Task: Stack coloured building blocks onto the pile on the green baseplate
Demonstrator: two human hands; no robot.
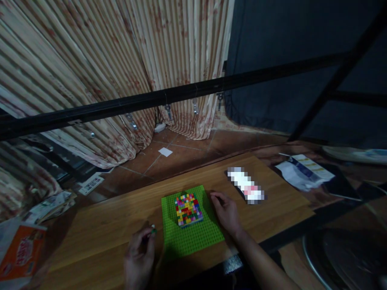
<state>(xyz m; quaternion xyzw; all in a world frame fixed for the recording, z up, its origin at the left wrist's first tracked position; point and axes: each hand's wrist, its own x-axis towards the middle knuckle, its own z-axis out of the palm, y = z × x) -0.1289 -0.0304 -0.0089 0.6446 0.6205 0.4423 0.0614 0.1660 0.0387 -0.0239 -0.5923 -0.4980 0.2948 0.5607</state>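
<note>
Dim light is falling over a wooden table (115, 225) standing before striped curtains (90, 72), with a black bar (169, 96) crossing the head view. On the table a green baseplate (193, 237) is lying flat, carrying a multicoloured block of small bricks (188, 208) near its far half. The left hand (139, 253) is hovering just left of the baseplate, fingertips pinching a small brick piece (153, 230). The right hand (226, 212) is resting palm down at the baseplate's right edge, fingers loosely spread and gripping nothing. An orange packet (21, 251) is lying at far left.
</note>
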